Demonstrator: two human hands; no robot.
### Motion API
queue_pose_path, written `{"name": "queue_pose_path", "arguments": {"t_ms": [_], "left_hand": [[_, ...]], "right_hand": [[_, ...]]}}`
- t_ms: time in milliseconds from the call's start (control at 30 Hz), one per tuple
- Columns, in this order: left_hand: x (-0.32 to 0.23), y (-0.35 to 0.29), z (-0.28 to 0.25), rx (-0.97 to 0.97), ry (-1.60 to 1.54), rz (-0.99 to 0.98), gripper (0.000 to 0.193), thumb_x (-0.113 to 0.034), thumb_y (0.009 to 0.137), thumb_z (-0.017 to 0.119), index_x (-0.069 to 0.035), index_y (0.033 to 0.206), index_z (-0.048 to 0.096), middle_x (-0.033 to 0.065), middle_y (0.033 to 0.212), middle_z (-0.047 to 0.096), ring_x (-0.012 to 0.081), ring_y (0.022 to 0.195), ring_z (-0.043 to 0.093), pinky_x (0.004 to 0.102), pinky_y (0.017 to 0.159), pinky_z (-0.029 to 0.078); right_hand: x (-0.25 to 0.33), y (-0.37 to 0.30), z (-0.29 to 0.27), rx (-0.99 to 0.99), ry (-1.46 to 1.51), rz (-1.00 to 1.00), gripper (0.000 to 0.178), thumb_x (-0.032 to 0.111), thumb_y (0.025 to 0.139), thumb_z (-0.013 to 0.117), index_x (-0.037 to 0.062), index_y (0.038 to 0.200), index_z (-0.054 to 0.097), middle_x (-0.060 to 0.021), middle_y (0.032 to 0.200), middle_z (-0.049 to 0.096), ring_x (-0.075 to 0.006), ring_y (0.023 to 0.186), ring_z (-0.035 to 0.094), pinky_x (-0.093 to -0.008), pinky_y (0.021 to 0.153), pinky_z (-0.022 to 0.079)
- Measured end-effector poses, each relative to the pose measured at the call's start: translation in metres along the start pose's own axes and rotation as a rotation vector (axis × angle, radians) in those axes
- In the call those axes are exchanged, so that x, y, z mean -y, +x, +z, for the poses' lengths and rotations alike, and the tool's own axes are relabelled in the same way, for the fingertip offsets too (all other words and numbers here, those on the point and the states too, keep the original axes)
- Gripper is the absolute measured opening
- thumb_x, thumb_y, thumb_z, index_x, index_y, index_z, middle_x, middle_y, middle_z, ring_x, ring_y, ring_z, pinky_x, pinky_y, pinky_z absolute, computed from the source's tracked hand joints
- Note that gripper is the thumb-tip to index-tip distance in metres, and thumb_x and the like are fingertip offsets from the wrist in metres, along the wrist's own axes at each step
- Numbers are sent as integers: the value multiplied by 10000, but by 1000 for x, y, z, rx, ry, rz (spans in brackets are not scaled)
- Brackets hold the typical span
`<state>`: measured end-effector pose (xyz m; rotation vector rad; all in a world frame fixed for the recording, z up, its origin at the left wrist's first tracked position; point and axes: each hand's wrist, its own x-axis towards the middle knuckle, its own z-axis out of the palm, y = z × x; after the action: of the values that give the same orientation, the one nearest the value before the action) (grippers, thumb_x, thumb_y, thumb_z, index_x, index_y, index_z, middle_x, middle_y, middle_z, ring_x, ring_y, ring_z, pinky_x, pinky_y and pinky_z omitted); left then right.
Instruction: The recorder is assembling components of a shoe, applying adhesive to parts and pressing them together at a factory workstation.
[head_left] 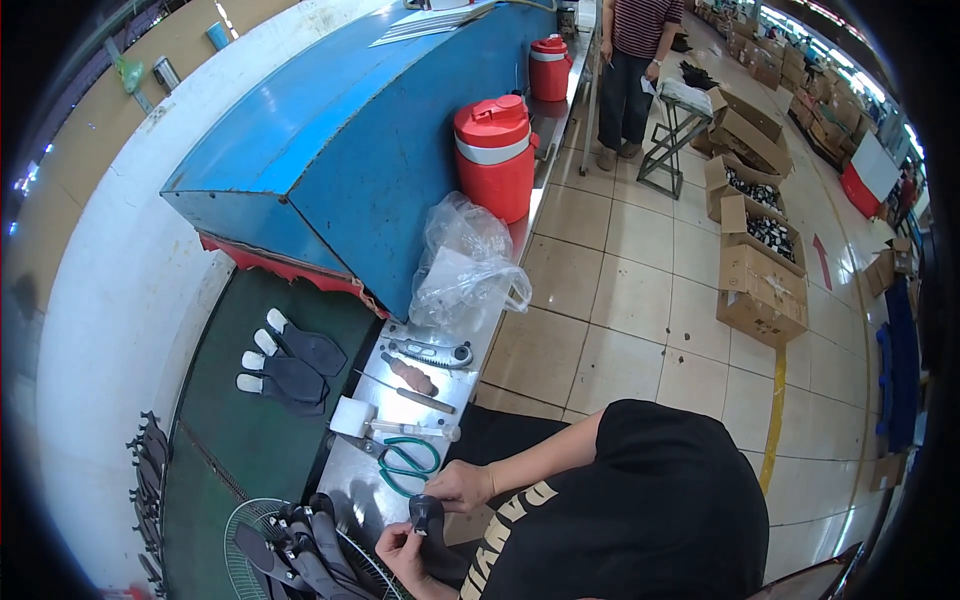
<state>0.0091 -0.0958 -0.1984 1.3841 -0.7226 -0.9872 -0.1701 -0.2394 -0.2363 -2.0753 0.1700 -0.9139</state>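
My left hand [402,548] and my right hand [462,486] together hold a small black piece [426,512] over the near end of a metal bench [352,492]. The right hand pinches its top and the left grips it from below. Green-handled scissors [406,463] lie on the bench just beyond my right hand. A white block [351,416] sits beside them. Black strips [305,555] are heaped in a wire basket [243,520] left of my left hand.
Farther along the bench lie a utility knife [432,352], a brown-handled tool [412,377] and a clear plastic bag [466,265]. Two red jugs [496,155] [550,66] stand by a blue machine hood [330,150]. Black white-tipped pieces [290,366] lie on a green belt. Cardboard boxes [760,285] and another person [634,70] stand on the tiled floor.
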Motion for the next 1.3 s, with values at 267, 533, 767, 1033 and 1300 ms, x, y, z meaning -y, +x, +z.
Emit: {"name": "queue_pose_path", "arguments": {"t_ms": [267,533,767,1033,1300], "left_hand": [[4,0,-4,-6,17,-4,151,13,720,777,4,807,654,-2,747,634,57,650,551,189,621,413],[3,1,-3,-10,37,-16,142,14,722,774,2,803,658,-3,733,634,53,634,543,186,615,411],[2,-1,-1,-28,0,-2,151,15,717,782,-6,757,638,-9,717,626,52,641,542,184,624,411],[5,3,-8,82,116,67,182,-3,786,744,20,952,675,22,780,651,89,659,548,234,637,444],[-5,0,-3,66,199,86,110,-17,811,738,37,885,676,44,756,659,115,696,550,283,650,467]], "right_hand": [[0,0,0,-1,2,4,193,166,844,639,75,1011,607,-111,832,628,-340,738,636,-411,589,502],[0,0,-2,12,-13,6,198,168,847,636,77,1021,610,-109,842,632,-335,741,639,-409,589,502],[3,1,-1,-10,1,-22,204,177,823,647,54,971,577,-123,817,593,-353,724,621,-409,590,501],[-1,-1,0,-4,-6,-12,205,191,844,634,53,986,581,-121,812,595,-351,722,621,-407,587,499],[0,0,1,9,-15,-13,188,192,848,635,58,964,573,-120,801,590,-349,709,618,-408,582,497]]}}
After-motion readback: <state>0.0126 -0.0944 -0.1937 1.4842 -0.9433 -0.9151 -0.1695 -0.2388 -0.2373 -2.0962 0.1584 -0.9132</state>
